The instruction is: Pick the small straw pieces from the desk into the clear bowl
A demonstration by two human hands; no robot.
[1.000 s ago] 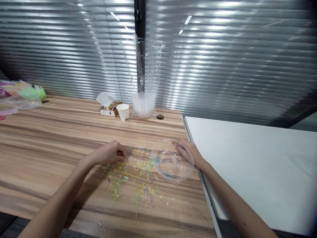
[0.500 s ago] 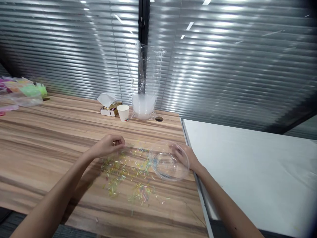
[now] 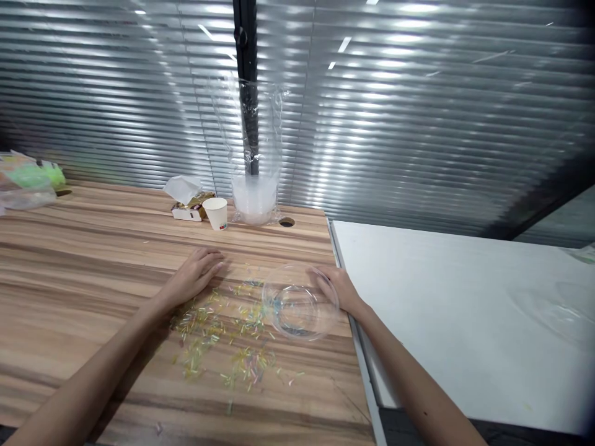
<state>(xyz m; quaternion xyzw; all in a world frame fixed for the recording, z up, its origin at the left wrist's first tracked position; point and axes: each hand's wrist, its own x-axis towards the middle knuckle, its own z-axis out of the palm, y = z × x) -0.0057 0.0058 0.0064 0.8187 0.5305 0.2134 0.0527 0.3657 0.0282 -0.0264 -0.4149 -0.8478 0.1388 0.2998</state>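
A clear round plastic bowl point(image 3: 297, 331) stands at the table's right side, and my right hand point(image 3: 332, 288) is closed on its rim at the upper right. Small colored strips point(image 3: 248, 365), mostly yellow and green with some pink and blue, lie scattered to the left of the bowl. My left hand point(image 3: 198, 272) rests low at the upper left edge of the strips, its fingers extended and nothing visible in it. A few bluish strips show near the bowl's left wall.
Along the back of the wooden table point(image 3: 93, 248) are a tissue pack point(image 3: 188, 207), a paper cup point(image 3: 216, 214) and bagged plastic bowls point(image 3: 255, 198). Colorful bags point(image 3: 32, 179) lie far left. A white table point(image 3: 441, 297) adjoins on the right.
My left hand has lowered and its fingers have straightened from a pinch. The right hand still holds the bowl. The whole view has shifted slightly, moving things left.
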